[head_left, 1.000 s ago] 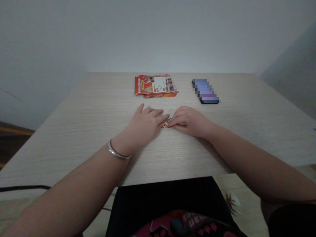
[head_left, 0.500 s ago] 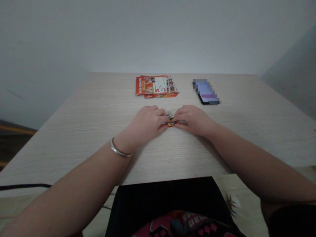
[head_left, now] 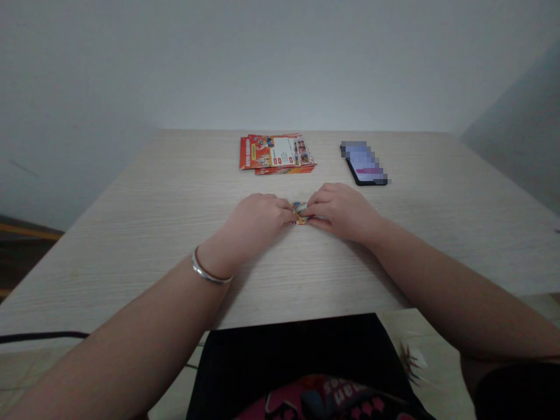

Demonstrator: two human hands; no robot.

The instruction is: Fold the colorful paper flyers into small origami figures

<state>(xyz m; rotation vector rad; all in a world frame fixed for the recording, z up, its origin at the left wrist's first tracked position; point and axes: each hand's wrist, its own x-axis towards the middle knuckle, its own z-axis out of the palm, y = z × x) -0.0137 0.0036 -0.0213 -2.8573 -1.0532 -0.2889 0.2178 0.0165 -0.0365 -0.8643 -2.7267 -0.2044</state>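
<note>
A small piece of folded, colourful printed paper point(head_left: 300, 213) lies on the table between my two hands, with red, yellow, white and blue showing. My left hand point(head_left: 262, 220), with a silver bangle at the wrist, has its bent fingers closed on the paper's left side. From the other side, my right hand point(head_left: 339, 211) pinches the right part of the same paper. Fingers cover most of the paper, so its full shape is hidden.
Behind my hands lies a stack of red printed leaflets point(head_left: 277, 153). To its right is a phone point(head_left: 365, 163) with a blurred screen. The pale wooden table point(head_left: 153, 233) meets a wall at the back. A black cable point(head_left: 44, 336) crosses its front left.
My left hand has shifted slightly left and down, apart from the right fingers. More of the paper's printed face shows between the hands. The leaflets and phone stay in place.
</note>
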